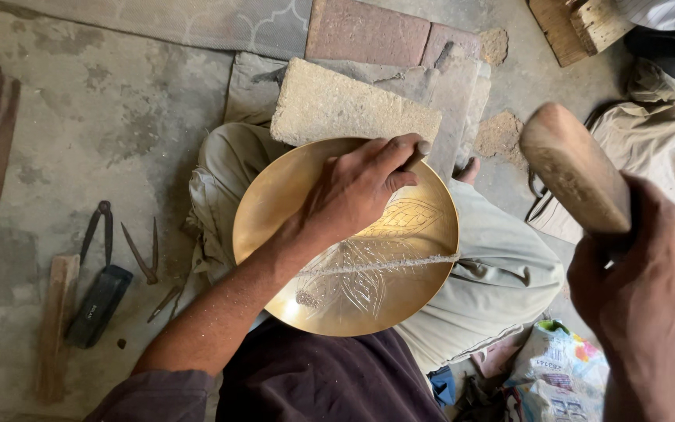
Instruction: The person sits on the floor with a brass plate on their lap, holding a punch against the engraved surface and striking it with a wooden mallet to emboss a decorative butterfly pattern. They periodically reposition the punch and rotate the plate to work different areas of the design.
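Left hand (357,187) pins the stiff, slick-looking brass plate (275,203) mid-frame by its rim – right hand (638,266) is clenched around a wooden mallet (572,168).

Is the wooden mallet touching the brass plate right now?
Apart. The head view shows the wooden mallet raised in the right hand, clear of the brass plate.

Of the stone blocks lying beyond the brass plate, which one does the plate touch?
The pale rough block, directly behind the brass plate; the plate's far rim overlaps it. The reddish brick lies farther off, apart from the plate.
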Demonstrator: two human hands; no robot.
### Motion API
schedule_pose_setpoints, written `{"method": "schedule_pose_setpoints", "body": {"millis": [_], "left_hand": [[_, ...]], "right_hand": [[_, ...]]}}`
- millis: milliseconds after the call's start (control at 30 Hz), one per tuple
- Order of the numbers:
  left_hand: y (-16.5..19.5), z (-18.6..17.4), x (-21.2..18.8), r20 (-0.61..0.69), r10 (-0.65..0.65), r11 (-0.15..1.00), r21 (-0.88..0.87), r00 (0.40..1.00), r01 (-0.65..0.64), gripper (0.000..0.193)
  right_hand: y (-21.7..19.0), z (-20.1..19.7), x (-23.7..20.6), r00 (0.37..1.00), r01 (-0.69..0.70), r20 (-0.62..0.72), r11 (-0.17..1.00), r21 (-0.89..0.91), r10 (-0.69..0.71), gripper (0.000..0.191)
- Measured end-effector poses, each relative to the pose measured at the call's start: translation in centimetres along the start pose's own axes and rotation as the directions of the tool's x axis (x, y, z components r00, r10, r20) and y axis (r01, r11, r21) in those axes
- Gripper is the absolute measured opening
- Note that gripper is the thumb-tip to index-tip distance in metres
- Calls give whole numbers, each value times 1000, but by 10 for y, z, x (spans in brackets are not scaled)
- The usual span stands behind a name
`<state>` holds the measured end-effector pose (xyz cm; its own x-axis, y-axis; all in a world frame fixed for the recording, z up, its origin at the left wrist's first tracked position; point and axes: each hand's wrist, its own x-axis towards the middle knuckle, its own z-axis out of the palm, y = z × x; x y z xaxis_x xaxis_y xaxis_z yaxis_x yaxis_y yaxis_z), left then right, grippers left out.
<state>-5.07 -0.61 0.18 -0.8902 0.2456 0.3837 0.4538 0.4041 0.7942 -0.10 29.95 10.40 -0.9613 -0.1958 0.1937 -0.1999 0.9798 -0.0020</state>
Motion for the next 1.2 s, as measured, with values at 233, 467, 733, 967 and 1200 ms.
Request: {"method": "schedule_pose_setpoints", "body": {"millis": [233,467,733,967,1200], "left_hand": [[-4,4,12,127,-44,998,44,991,38,39],[-5,7,7,22,-57,998,12,998,57,34],[2,30,-26,-321,-263,964,-62,910,257,18],[-13,50,-57,-403,-393,899,21,826,438,17],[-9,42,-56,-307,-599,799,-173,739,576,16]], "right_hand": [[-8,-10,42,995,-85,87,897,434,52,52],[-32,-11,78,977,209,29,974,87,-212,44],[-91,-52,115,914,396,166,904,-164,-370,56],[-135,-69,131,742,656,219,619,-432,-633,48],[-156,-78,127,680,669,243,449,-592,-692,40]]}}
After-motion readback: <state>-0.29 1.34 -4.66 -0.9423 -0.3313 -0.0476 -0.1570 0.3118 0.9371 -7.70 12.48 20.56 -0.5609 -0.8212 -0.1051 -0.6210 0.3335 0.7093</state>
